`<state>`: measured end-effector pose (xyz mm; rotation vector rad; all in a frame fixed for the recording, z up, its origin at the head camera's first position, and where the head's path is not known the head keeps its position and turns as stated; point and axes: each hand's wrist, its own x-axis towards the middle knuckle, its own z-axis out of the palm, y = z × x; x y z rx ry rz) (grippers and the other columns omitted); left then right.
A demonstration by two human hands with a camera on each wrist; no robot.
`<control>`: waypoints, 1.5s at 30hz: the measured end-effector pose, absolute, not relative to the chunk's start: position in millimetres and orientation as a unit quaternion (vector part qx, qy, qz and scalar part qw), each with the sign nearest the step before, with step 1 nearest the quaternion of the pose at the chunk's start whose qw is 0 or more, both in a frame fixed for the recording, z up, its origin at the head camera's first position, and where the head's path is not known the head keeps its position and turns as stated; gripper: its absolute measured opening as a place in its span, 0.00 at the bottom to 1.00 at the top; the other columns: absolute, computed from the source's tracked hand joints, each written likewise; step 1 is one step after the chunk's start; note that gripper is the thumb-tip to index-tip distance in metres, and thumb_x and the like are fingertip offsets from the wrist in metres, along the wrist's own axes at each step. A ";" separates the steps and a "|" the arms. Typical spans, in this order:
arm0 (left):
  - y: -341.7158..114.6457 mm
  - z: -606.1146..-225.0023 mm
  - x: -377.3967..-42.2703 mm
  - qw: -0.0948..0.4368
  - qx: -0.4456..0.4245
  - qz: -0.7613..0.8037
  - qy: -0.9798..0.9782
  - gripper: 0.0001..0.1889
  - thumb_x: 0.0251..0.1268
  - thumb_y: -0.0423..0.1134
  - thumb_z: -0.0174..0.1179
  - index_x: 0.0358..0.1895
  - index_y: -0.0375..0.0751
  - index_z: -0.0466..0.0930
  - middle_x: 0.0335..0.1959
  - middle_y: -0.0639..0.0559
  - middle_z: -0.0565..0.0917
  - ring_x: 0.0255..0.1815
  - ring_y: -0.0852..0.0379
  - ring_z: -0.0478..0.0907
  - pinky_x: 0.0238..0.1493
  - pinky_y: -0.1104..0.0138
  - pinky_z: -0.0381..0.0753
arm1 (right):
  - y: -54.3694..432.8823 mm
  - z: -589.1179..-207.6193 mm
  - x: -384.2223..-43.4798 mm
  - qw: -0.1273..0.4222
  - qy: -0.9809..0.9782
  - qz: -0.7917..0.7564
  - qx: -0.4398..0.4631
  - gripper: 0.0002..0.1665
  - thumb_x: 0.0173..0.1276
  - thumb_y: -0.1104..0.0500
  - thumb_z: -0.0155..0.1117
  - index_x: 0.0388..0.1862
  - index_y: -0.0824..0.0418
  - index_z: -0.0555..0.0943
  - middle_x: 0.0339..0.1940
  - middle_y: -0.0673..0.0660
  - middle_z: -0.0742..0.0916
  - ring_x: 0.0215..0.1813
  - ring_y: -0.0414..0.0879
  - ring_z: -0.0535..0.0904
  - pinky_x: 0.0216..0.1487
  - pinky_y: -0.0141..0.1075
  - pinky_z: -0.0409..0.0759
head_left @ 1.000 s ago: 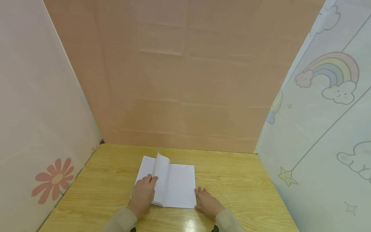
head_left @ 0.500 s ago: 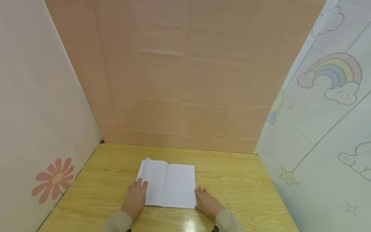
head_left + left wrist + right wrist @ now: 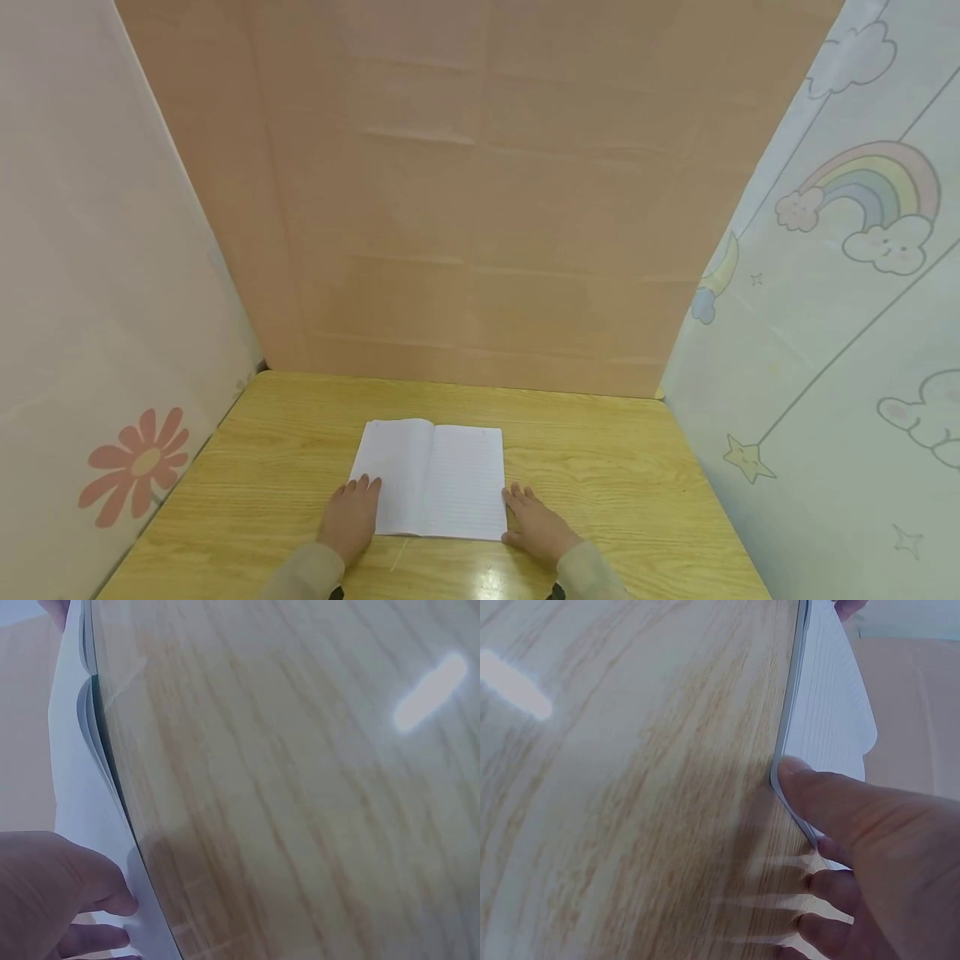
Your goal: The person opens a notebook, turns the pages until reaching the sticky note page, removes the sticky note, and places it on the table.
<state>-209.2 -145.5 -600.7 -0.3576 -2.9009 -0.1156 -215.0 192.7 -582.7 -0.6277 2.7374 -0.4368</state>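
Observation:
An open notebook (image 3: 465, 479) with white lined pages lies flat on the wooden table. My left hand (image 3: 351, 518) rests on the lower left part of its left page, fingers pointing forward. In the left wrist view the thumb and fingertips of that hand (image 3: 64, 889) touch the paper near the bottom edge. At the right edge of the notebook lies my right hand (image 3: 542, 527), its fingers extended. The right wrist view shows the thumb of this hand (image 3: 870, 847) on the notebook's corner, with the other fingers beside it on the table.
The wood-grain table (image 3: 615, 475) reaches back to a tan sheet (image 3: 465, 250). Pale sheets with printed drawings, a flower (image 3: 138, 467) on the left and a rainbow (image 3: 873, 187) on the right, stand at both sides.
My left hand has moved left and down, laying the raised page over onto the left side, where it now lies flat. The right hand has stayed at the right edge.

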 end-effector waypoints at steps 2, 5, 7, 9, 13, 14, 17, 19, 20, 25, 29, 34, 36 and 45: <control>-145.9 -601.3 -210.2 0.111 -0.120 -0.045 -0.986 0.14 0.56 0.28 0.60 0.47 0.35 0.80 0.44 0.38 0.83 0.43 0.41 0.82 0.42 0.51 0.84 | 192.3 -581.6 -214.5 0.147 0.953 -0.152 -0.217 0.45 0.64 0.47 0.65 0.73 0.67 0.62 0.74 0.69 0.63 0.73 0.68 0.60 0.68 0.59 0.65; -146.8 -604.4 -213.0 0.108 -0.120 -0.047 -0.986 0.13 0.55 0.28 0.61 0.45 0.36 0.80 0.41 0.39 0.83 0.38 0.43 0.82 0.34 0.53 0.85 | 192.0 -581.4 -213.8 0.147 0.954 -0.150 -0.216 0.45 0.64 0.46 0.64 0.73 0.66 0.61 0.74 0.69 0.63 0.73 0.68 0.60 0.68 0.59 0.65; -147.4 -606.5 -215.3 0.105 -0.119 -0.048 -0.986 0.12 0.55 0.30 0.61 0.43 0.37 0.80 0.37 0.42 0.82 0.34 0.45 0.81 0.28 0.54 0.83 | 192.0 -581.1 -213.3 0.147 0.953 -0.151 -0.218 0.45 0.63 0.46 0.65 0.73 0.67 0.62 0.74 0.69 0.63 0.72 0.69 0.60 0.68 0.59 0.65; -147.5 -607.6 -218.2 0.103 -0.116 -0.046 -0.987 0.10 0.54 0.31 0.63 0.41 0.38 0.79 0.32 0.44 0.81 0.29 0.47 0.79 0.24 0.57 0.81 | 192.0 -580.7 -213.0 0.148 0.952 -0.152 -0.219 0.45 0.64 0.46 0.65 0.73 0.67 0.62 0.74 0.69 0.63 0.72 0.69 0.60 0.68 0.59 0.66; -144.3 -599.0 -222.0 0.107 -0.111 -0.046 -0.987 0.09 0.51 0.34 0.66 0.35 0.37 0.78 0.26 0.47 0.76 0.24 0.49 0.75 0.19 0.60 0.78 | 192.1 -579.8 -213.4 0.149 0.952 -0.152 -0.220 0.45 0.64 0.47 0.64 0.73 0.67 0.61 0.74 0.69 0.63 0.72 0.69 0.60 0.68 0.59 0.66; -142.4 -595.0 -222.8 0.104 -0.108 -0.048 -0.987 0.09 0.51 0.34 0.66 0.35 0.37 0.78 0.26 0.46 0.76 0.25 0.49 0.75 0.20 0.59 0.78 | 192.2 -579.7 -213.6 0.150 0.952 -0.152 -0.220 0.45 0.65 0.47 0.64 0.73 0.67 0.61 0.74 0.69 0.63 0.72 0.69 0.60 0.68 0.59 0.66; -133.7 -583.1 -224.6 0.098 -0.100 -0.050 -0.989 0.09 0.52 0.35 0.65 0.35 0.36 0.78 0.28 0.45 0.77 0.28 0.47 0.76 0.24 0.58 0.80 | 192.3 -580.4 -214.2 0.149 0.953 -0.150 -0.219 0.44 0.65 0.47 0.64 0.73 0.67 0.62 0.74 0.69 0.63 0.72 0.69 0.60 0.68 0.58 0.66; -125.4 -576.9 -226.0 0.103 -0.098 -0.052 -0.988 0.08 0.53 0.35 0.64 0.36 0.36 0.79 0.29 0.45 0.77 0.30 0.47 0.77 0.25 0.57 0.79 | 192.5 -580.8 -214.6 0.147 0.953 -0.149 -0.219 0.44 0.65 0.47 0.64 0.73 0.67 0.62 0.74 0.69 0.64 0.72 0.69 0.60 0.68 0.58 0.66; -120.7 -574.1 -226.9 0.104 -0.097 -0.054 -0.988 0.07 0.53 0.34 0.64 0.35 0.37 0.79 0.29 0.45 0.77 0.30 0.47 0.77 0.26 0.58 0.79 | 192.6 -581.0 -214.8 0.146 0.953 -0.148 -0.220 0.44 0.65 0.47 0.64 0.73 0.67 0.62 0.74 0.69 0.64 0.72 0.69 0.60 0.67 0.59 0.66; -93.6 -558.8 -224.3 0.148 -0.124 -0.077 -0.978 0.06 0.49 0.31 0.64 0.33 0.37 0.81 0.27 0.46 0.78 0.28 0.49 0.76 0.24 0.59 0.78 | 193.3 -582.8 -215.7 0.148 0.953 -0.148 -0.221 0.45 0.65 0.46 0.64 0.73 0.66 0.61 0.74 0.69 0.63 0.72 0.69 0.60 0.68 0.59 0.66; -72.6 -551.4 -220.5 0.138 -0.152 -0.096 -0.974 0.09 0.51 0.31 0.64 0.38 0.38 0.83 0.34 0.46 0.82 0.32 0.49 0.80 0.29 0.60 0.81 | 193.2 -582.7 -215.4 0.150 0.951 -0.155 -0.220 0.45 0.64 0.47 0.64 0.73 0.66 0.61 0.74 0.69 0.63 0.73 0.69 0.60 0.68 0.59 0.66; -50.5 -556.6 -218.3 0.120 -0.215 -0.095 -0.965 0.12 0.51 0.34 0.66 0.41 0.41 0.84 0.39 0.48 0.84 0.36 0.52 0.81 0.34 0.64 0.83 | 193.1 -583.8 -215.1 0.144 0.953 -0.152 -0.219 0.45 0.64 0.46 0.65 0.73 0.66 0.62 0.74 0.69 0.64 0.72 0.69 0.60 0.67 0.59 0.66; -43.5 -562.6 -218.1 0.119 -0.246 -0.089 -0.958 0.12 0.52 0.35 0.66 0.42 0.42 0.84 0.39 0.49 0.84 0.38 0.53 0.82 0.37 0.65 0.84 | 193.2 -584.0 -214.8 0.141 0.954 -0.151 -0.219 0.45 0.64 0.46 0.65 0.73 0.66 0.62 0.74 0.70 0.64 0.72 0.69 0.61 0.67 0.59 0.67; -25.2 -588.6 -214.6 0.056 -0.305 -0.058 -0.949 0.18 0.50 0.46 0.72 0.45 0.45 0.82 0.42 0.53 0.83 0.45 0.57 0.81 0.49 0.66 0.82 | 193.6 -583.9 -213.9 0.138 0.954 -0.150 -0.219 0.45 0.64 0.46 0.64 0.73 0.66 0.62 0.74 0.69 0.64 0.72 0.68 0.61 0.68 0.59 0.66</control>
